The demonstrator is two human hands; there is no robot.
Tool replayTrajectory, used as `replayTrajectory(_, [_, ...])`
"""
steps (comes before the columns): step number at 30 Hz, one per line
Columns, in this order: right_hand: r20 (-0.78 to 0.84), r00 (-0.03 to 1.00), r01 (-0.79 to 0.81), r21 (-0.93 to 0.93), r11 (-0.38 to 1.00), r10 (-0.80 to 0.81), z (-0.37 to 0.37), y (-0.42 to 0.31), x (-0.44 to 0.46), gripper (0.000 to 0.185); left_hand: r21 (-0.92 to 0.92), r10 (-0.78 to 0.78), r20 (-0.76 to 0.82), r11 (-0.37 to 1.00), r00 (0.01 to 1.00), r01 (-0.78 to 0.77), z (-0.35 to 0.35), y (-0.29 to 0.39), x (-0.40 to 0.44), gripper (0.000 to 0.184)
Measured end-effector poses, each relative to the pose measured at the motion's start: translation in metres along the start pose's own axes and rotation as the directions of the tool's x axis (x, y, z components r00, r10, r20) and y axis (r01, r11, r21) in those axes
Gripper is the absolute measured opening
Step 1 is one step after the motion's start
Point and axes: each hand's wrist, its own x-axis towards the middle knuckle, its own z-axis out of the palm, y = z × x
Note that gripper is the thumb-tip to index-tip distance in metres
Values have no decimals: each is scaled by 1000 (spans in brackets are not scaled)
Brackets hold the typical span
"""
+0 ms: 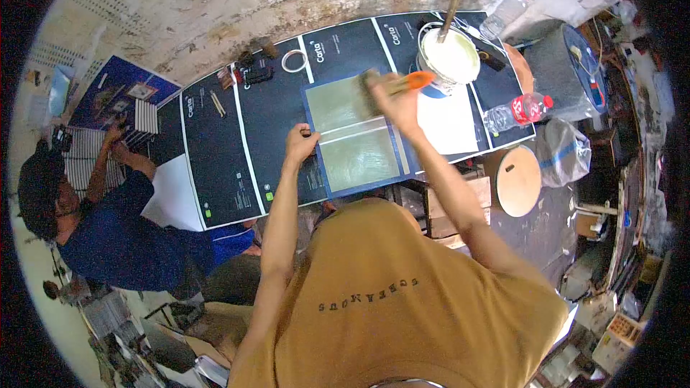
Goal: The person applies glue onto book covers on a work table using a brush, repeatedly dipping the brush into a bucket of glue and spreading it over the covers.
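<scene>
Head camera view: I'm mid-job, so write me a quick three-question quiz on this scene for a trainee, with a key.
1. Which hand holds the orange-handled brush?
2. True or false: the left hand is at the left edge of the rectangular grey-green panel with a blue border.
3. Where is the pale, ring-shaped roll?
A: inside the white bucket
B: on the black-covered table
C: on the panel

Key: 1. The right hand; 2. True; 3. B

Orange brush handle [418,80], sage-green board [336,106] edged in blue with a white stripe across, black table [215,140] with white lines and lettering, white bucket [451,88] of pale cream paint [454,56], mustard-brown shirt [402,259] with dark letters, red-capped bottle [527,109] with red label, white sheet [449,128]
</scene>
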Motion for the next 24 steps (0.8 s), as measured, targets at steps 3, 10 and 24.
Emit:
replayTrajectory(3, [133,991,38,-240,970,-6,47,19,-38,37,-88,-49,61,995,997,55,-6,13,-7,49])
replayTrajectory(10, [-255,965,-198,-548,813,64,-79,58,-24,47,-138,-27,117,989,993,44,-12,17,-9,37])
replayTrajectory(24, [-267,926,-361,-414,836,267,-91,2,-82,41,-188,-62,124,979,990,85,-10,3,-8,39])
